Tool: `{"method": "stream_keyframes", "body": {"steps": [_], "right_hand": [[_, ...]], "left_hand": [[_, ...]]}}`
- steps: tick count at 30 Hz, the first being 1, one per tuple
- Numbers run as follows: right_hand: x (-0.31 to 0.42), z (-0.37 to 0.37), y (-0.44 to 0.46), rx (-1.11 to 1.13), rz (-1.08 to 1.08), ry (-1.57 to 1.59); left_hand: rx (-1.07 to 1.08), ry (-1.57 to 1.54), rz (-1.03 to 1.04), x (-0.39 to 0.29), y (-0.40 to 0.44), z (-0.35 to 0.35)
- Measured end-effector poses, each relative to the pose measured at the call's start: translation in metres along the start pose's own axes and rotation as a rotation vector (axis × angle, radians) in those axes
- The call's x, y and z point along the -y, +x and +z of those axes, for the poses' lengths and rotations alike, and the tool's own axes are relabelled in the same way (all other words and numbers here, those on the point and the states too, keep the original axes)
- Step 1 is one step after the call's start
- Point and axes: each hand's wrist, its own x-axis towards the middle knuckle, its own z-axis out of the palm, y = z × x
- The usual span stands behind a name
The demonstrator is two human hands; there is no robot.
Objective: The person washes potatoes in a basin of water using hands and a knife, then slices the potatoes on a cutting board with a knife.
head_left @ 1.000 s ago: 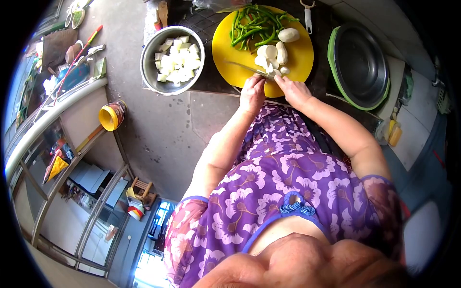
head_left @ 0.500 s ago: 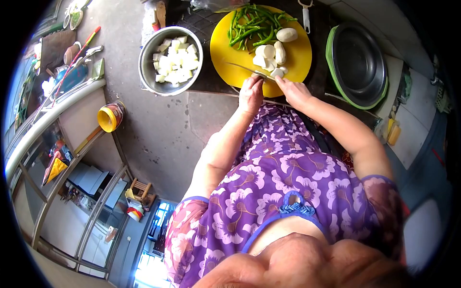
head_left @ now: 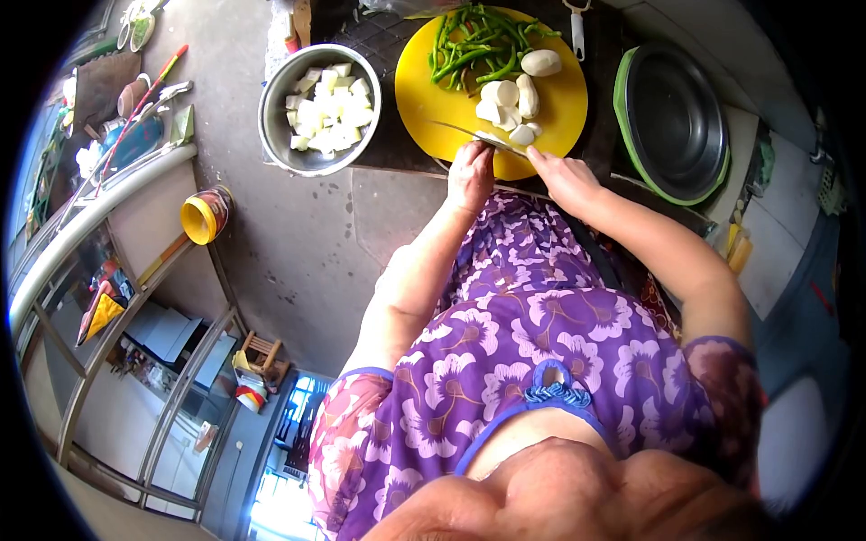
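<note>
My right hand (head_left: pixel 566 180) is closed around the handle of a knife (head_left: pixel 510 146), whose thin blade points left across the near part of a round yellow cutting board (head_left: pixel 419 108). My left hand (head_left: pixel 472 176) has its fingers pinched together at the board's near edge, on a white vegetable piece (head_left: pixel 487 138) beside the blade; the fingers partly hide it. Just beyond the knife lie cut white vegetable pieces (head_left: pixel 499 97) and a whole peeled white root vegetable (head_left: pixel 540 62), potato-like. Green peppers (head_left: pixel 483 45), long and thin, are heaped at the board's far side.
Left of the board stands a metal bowl (head_left: pixel 273 135) of white cubes. A dark oval basin (head_left: pixel 675 126) in a green one sits to the right. Beyond the board lies a white-handled peeler (head_left: pixel 577 34). A yellow bucket (head_left: pixel 200 221) is on the floor at left.
My right hand has shifted slightly right, and the knife slants more with it. My left hand stays nearly in place.
</note>
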Motion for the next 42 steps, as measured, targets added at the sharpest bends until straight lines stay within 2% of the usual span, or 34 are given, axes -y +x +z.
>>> {"method": "stream_keyframes", "body": {"steps": [3,6,7,10,16,22,27,30,37,42], "right_hand": [[-0.007,0.027,0.021,-0.085,-0.02,-0.004],[-0.009,0.028,0.029,-0.062,0.013,0.003],[-0.009,0.024,0.03,-0.029,0.067,0.046],[-0.006,0.008,0.02,-0.061,0.046,0.071],[0.006,-0.034,-0.009,0.094,0.022,0.021],[-0.003,0.018,0.026,-0.03,-0.018,0.008],[-0.013,0.021,0.032,-0.005,0.07,0.118],[-0.009,0.008,0.019,-0.052,0.047,0.112],[0.0,-0.031,-0.003,0.144,0.016,0.011],[0.001,0.012,0.024,0.053,0.035,0.044]], "left_hand": [[-0.007,-0.011,0.01,-0.001,0.002,0.002],[0.003,-0.013,0.008,-0.001,0.0,0.001],[0.008,-0.016,0.01,-0.001,0.002,0.001],[-0.006,-0.012,0.011,0.002,0.002,0.001],[-0.009,0.015,0.03,0.006,0.0,0.0],[-0.01,-0.027,0.011,0.002,0.003,-0.004],[-0.011,-0.001,0.018,0.001,0.003,0.002],[-0.021,-0.009,0.002,0.003,-0.001,0.004],[-0.039,-0.01,0.002,0.006,-0.001,0.004],[-0.037,-0.029,-0.014,0.003,0.001,0.002]]}}
